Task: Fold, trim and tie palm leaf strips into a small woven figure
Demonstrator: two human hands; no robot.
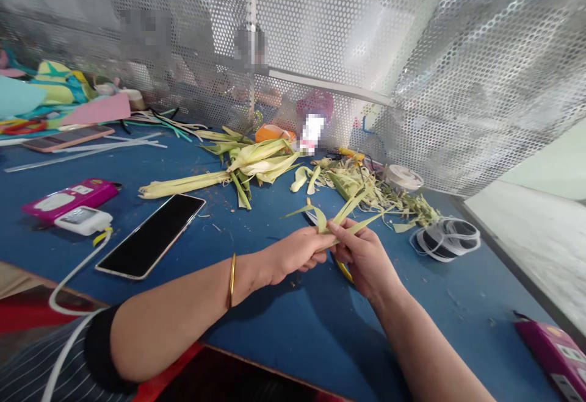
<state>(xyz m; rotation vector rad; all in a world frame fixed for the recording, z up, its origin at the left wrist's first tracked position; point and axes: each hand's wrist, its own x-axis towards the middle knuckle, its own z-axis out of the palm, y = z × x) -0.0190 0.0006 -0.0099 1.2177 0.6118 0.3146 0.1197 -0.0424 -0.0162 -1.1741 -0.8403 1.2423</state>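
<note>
The blue tabletop [274,323] meets a perforated screen [320,36]. Over it, the left hand [300,249] and right hand [361,255] pinch green leaves [347,216] between their fingers. Scissors [343,269] lie beneath, partly hidden; husks [260,161] and scraps [366,185] lie beyond, a phone [153,235] near the left forearm.

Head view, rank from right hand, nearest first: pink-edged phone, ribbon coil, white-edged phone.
1. Ribbon coil: just right of the right hand.
2. White-edged phone: left, beyond the left hand.
3. Pink-edged phone: far left, farther back.
</note>
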